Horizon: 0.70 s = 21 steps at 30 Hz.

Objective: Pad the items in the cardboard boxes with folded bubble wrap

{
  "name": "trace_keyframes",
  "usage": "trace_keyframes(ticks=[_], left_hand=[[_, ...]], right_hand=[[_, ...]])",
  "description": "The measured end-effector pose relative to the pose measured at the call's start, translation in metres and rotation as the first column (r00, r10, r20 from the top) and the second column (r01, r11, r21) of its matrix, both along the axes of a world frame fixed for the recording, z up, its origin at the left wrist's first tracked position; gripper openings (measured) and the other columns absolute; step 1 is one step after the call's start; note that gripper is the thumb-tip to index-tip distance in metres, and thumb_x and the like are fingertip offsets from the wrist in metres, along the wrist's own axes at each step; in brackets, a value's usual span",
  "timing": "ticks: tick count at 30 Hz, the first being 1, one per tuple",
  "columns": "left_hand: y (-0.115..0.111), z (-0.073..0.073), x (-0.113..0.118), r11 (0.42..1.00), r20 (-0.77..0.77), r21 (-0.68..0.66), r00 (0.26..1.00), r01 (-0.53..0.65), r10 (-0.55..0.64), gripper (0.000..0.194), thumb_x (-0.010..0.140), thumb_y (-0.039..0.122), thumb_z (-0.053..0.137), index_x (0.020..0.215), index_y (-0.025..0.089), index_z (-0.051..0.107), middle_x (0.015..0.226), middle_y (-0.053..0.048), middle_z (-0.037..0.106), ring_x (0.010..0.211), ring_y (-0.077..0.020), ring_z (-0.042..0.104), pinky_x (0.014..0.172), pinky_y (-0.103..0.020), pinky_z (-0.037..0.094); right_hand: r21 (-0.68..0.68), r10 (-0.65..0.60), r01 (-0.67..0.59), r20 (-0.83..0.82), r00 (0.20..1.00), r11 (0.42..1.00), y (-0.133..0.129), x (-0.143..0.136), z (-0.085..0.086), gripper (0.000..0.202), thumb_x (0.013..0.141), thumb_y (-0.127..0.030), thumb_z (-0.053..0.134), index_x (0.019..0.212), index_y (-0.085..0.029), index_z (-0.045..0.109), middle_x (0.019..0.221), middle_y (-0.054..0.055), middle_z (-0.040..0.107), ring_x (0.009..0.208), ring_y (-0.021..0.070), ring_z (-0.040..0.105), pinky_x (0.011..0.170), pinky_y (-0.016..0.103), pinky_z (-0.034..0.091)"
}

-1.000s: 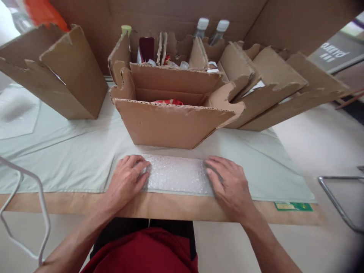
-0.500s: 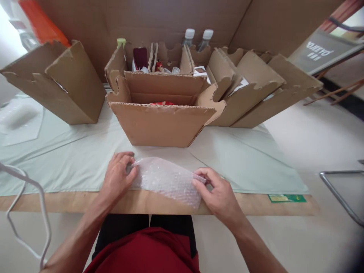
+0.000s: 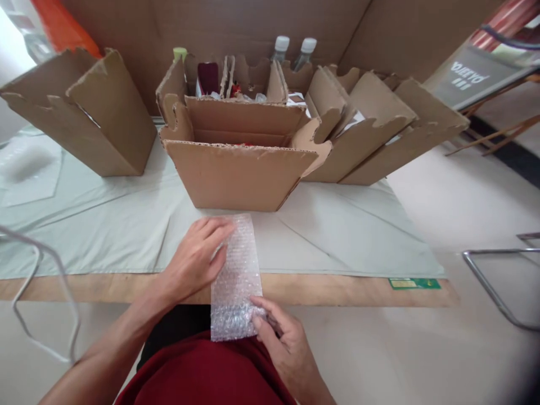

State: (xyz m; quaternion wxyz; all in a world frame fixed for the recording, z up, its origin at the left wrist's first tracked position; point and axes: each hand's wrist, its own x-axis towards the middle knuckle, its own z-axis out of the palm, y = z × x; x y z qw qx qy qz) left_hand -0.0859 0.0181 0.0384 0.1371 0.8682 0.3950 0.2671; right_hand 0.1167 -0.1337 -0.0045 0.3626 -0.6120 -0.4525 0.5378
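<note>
A strip of clear bubble wrap [image 3: 238,264] lies lengthwise away from me, its far end on the cloth and its near end hanging past the table edge over my lap. My left hand [image 3: 200,253] is at the strip's upper left, fingers stretched out and fingertips on the wrap, thumb apart from them. Lower down, my right hand [image 3: 280,334] pinches the strip's right edge between thumb and fingers. Just beyond the far end stands an open cardboard box [image 3: 240,177] with something red inside, mostly hidden by the front wall.
More cardboard bins [image 3: 371,124] holding assorted goods stand behind and to the right; another bin [image 3: 113,112] is at left. Two white-capped bottles [image 3: 280,49] rise at the back. A white cable [image 3: 63,281] hangs at left. A green packet [image 3: 413,283] lies on the table's front edge.
The bubble wrap has turned from lying crosswise to lengthwise. My right hand has come down and left with its edge; my left hand has moved right and loosened its pinch.
</note>
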Motion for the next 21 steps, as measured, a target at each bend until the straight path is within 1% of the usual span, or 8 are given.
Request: trace_keyframes(ticks=[3, 6, 9, 12, 15, 17, 19, 21], left_hand=[[-0.045, 0.009, -0.033, 0.967, -0.008, -0.203, 0.987, 0.153, -0.158, 0.052, 0.089, 0.013, 0.053, 0.139, 0.027, 0.057, 0.143, -0.011, 0.063, 0.142, -0.0306, 0.050, 0.111, -0.053, 0.051], [-0.081, 0.006, -0.045, 0.958, -0.043, -0.212, 0.978, 0.193, -0.206, 0.062, 0.086, 0.021, 0.063, 0.147, 0.026, 0.051, 0.152, -0.013, 0.057, 0.147, -0.0355, 0.045, 0.112, -0.058, 0.051], [-0.093, -0.011, -0.033, 0.990, 0.068, -0.109, 0.994, 0.089, -0.082, 0.048, 0.090, 0.015, 0.061, 0.137, 0.024, 0.059, 0.128, -0.013, 0.071, 0.124, -0.0297, 0.064, 0.102, -0.049, 0.057], [-0.083, -0.028, -0.019, 0.970, 0.178, -0.195, 0.967, -0.149, 0.184, 0.028, 0.096, 0.014, 0.054, 0.121, 0.022, 0.065, 0.093, -0.005, 0.074, 0.086, -0.0196, 0.071, 0.078, -0.034, 0.061], [-0.071, -0.034, -0.013, 0.895, 0.150, -0.348, 0.925, -0.281, 0.349, 0.032, 0.098, 0.025, 0.056, 0.128, 0.020, 0.062, 0.084, -0.002, 0.070, 0.074, -0.0176, 0.068, 0.070, -0.033, 0.059], [-0.067, -0.034, -0.013, 0.877, 0.146, -0.369, 0.913, -0.308, 0.382, 0.040, 0.098, 0.028, 0.055, 0.137, 0.019, 0.057, 0.082, -0.001, 0.068, 0.073, -0.0172, 0.067, 0.072, -0.033, 0.059], [-0.066, -0.035, -0.012, 0.886, 0.144, -0.335, 0.912, -0.321, 0.385, 0.044, 0.098, 0.027, 0.053, 0.141, 0.019, 0.053, 0.080, -0.001, 0.067, 0.072, -0.0173, 0.065, 0.073, -0.034, 0.058], [-0.066, -0.037, -0.011, 0.902, 0.127, -0.277, 0.918, -0.330, 0.375, 0.045, 0.099, 0.025, 0.052, 0.143, 0.019, 0.051, 0.080, 0.000, 0.066, 0.072, -0.0178, 0.065, 0.073, -0.034, 0.057]], right_hand=[[-0.126, -0.080, 0.053, -0.216, 0.973, 0.991, 0.004, 0.003, 0.004, 0.042, 0.093, -0.052, 0.069, 0.119, -0.020, 0.074, 0.089, 0.006, 0.077, 0.072, 0.0176, 0.068, 0.069, 0.030, 0.058], [-0.171, -0.120, 0.053, -0.410, 0.904, 0.984, 0.009, 0.004, 0.009, 0.045, 0.089, -0.053, 0.073, 0.120, -0.019, 0.071, 0.087, 0.007, 0.078, 0.071, 0.0172, 0.070, 0.068, 0.029, 0.056], [-0.164, -0.103, 0.016, -0.535, 0.838, 0.986, 0.015, 0.003, 0.012, 0.051, 0.091, -0.056, 0.070, 0.124, -0.017, 0.067, 0.081, 0.010, 0.079, 0.073, 0.0194, 0.073, 0.064, 0.028, 0.055], [-0.060, -0.059, 0.032, -0.536, 0.842, 0.998, 0.019, 0.004, 0.014, 0.055, 0.094, -0.052, 0.067, 0.139, -0.022, 0.058, 0.107, 0.014, 0.079, 0.080, 0.0216, 0.077, 0.061, 0.029, 0.057], [0.212, -0.051, 0.110, -0.268, 0.962, 0.971, 0.020, 0.008, 0.013, 0.047, 0.101, -0.034, 0.061, 0.147, -0.034, 0.051, 0.121, 0.009, 0.075, 0.084, 0.0189, 0.077, 0.066, 0.031, 0.061], [0.466, -0.065, 0.027, 0.066, 0.996, 0.884, 0.023, 0.011, 0.012, 0.043, 0.100, -0.019, 0.059, 0.140, -0.035, 0.059, 0.117, 0.007, 0.076, 0.091, 0.0197, 0.076, 0.078, 0.036, 0.063], [0.626, -0.086, -0.189, 0.382, 0.920, 0.756, 0.032, 0.012, 0.013, 0.042, 0.095, -0.011, 0.060, 0.132, -0.031, 0.065, 0.119, 0.008, 0.076, 0.106, 0.0241, 0.073, 0.092, 0.044, 0.061], [0.644, -0.094, -0.405, 0.596, 0.797, 0.649, 0.044, 0.010, 0.014, 0.041, 0.093, -0.009, 0.061, 0.130, -0.026, 0.067, 0.127, 0.011, 0.074, 0.121, 0.0284, 0.067, 0.099, 0.049, 0.057]])
